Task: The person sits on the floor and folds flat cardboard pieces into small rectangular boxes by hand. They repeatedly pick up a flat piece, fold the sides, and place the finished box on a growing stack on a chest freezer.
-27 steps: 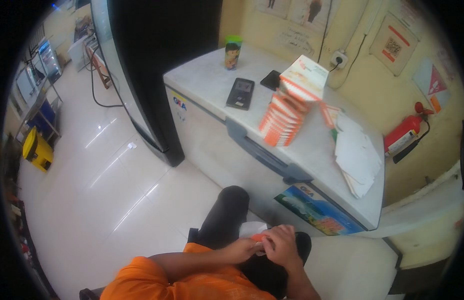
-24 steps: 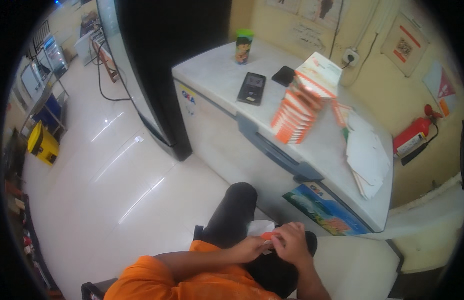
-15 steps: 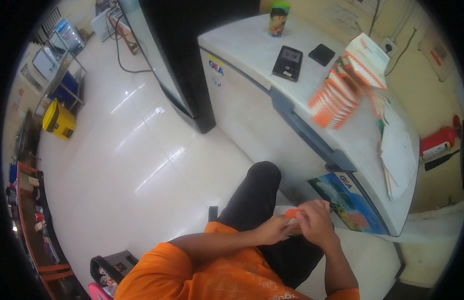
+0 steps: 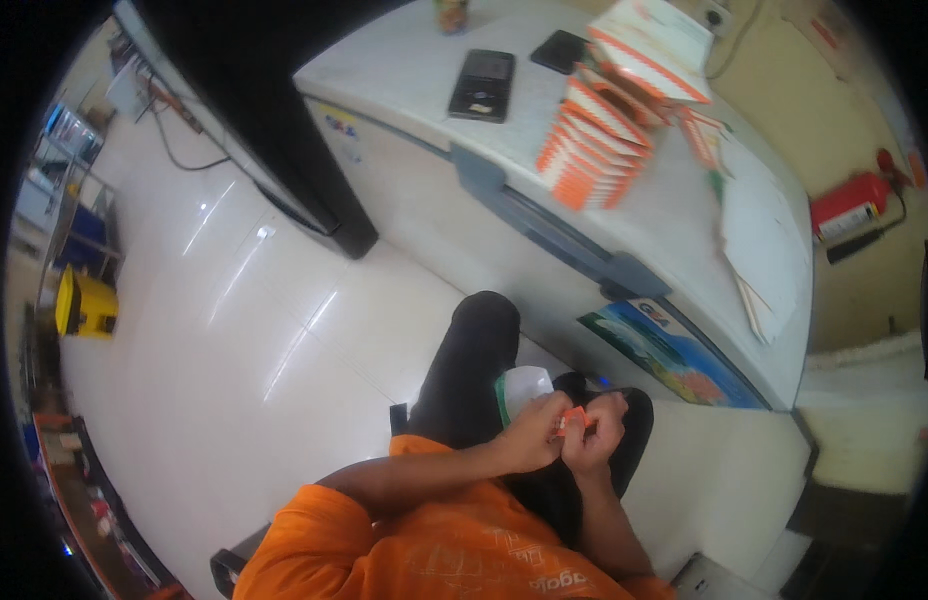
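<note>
Above my lap, my left hand [image 4: 536,434] and my right hand [image 4: 596,434] are close together, their fingers closed on a paperboard box [image 4: 529,385]. Its white inner face and a green edge stick out beyond the left hand. A small orange part of it shows between the two hands. My fingers cover much of the box, so its full shape is hidden. In front of me, on the white chest freezer [image 4: 424,170], stands a stack of nested orange-and-white paperboard boxes [image 4: 594,145], with another box [image 4: 654,45] on it.
Flat white paperboard sheets [image 4: 764,230] lie on the freezer's right side. A dark phone [image 4: 482,85], a second dark flat device [image 4: 559,52] and a colourful cup [image 4: 451,15] are farther back. A red fire extinguisher [image 4: 849,205] hangs by the wall. A yellow bin [image 4: 87,303] stands far left.
The view has shifted, so the freezer sits farther left and higher. My hands have turned the box, and more of its white face and green edge shows now.
</note>
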Motion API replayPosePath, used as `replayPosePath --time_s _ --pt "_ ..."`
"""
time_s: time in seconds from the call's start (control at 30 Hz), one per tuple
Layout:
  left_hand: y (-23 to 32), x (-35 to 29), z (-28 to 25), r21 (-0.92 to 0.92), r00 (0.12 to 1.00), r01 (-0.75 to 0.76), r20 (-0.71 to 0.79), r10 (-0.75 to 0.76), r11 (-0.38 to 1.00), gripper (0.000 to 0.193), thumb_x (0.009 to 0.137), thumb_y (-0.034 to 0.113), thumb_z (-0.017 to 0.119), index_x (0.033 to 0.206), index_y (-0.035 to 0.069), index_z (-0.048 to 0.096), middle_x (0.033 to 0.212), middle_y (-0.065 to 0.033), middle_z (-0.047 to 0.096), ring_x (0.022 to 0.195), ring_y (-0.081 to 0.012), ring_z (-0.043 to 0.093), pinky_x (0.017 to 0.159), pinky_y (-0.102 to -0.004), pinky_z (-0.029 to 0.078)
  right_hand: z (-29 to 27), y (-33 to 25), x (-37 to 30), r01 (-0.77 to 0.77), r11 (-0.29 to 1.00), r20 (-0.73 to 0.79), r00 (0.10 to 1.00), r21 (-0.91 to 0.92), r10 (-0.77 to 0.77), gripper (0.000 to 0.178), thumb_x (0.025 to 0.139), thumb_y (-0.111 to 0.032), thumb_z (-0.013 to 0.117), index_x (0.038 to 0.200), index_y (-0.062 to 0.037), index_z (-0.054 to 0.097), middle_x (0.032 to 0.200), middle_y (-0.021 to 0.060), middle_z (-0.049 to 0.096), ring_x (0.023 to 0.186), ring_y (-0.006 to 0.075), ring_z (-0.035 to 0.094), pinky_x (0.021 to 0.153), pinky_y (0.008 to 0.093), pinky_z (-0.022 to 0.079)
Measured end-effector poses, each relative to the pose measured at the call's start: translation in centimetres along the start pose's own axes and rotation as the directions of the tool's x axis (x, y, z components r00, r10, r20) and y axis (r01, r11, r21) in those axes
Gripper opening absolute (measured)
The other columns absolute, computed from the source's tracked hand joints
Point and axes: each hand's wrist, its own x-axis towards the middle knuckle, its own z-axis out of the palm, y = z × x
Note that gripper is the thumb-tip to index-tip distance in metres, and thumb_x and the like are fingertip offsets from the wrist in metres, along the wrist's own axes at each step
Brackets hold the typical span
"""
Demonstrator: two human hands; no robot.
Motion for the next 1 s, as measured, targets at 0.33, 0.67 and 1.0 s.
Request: replayPosePath --time_s 0.33,0.67,1.0 --pt "2.4 0.7 0.4 -0.138 0.999 -0.006 -0.047 0.0 0.99 0.04 0.088 0.003 0.063 0.126 0.001 0.051 0.113 -0.0163 0.056 0.11 -0.0295 0.058 0.092 -0.039 0.048 -1.4 0.3 0.8 -0.062 0.997 -0.142 0.987 0.049 0.068 0.012 0.083 -0.011 0.066 0.087 -0.0086 0.055 0.073 0.0054 0.048 0.071 0.025 0.046 0.076 0.0395 0.035" --pt "2.1 -0.5 1.4 -0.234 0.955 0.024 0.292 0.047 0.972 0.018 0.094 0.006 0.063 0.11 -0.001 0.063 0.092 -0.0137 0.065 0.084 -0.0225 0.061 0.077 -0.0353 0.048 -6.1 -2.8 1.0 0.012 1.0 0.283 0.959 0.016 -0.016 0.034 0.087 -0.027 0.065 0.114 -0.0067 0.058 0.109 0.0163 0.058 0.104 0.0349 0.054 0.098 0.0464 0.035" --pt "6.0 2.2 -0.9 -0.316 0.997 0.073 0.007 -0.075 0.946 0.015 0.095 -0.001 0.063 0.107 -0.002 0.071 0.096 -0.006 0.069 0.081 -0.0112 0.064 0.071 -0.0266 0.052 -2.9 -6.2 -0.8 -0.106 0.994 -0.129 0.986 -0.025 0.102 0.043 0.085 0.002 0.067 0.127 0.0047 0.059 0.125 0.0237 0.06 0.114 0.0368 0.061 0.096 0.0405 0.05"
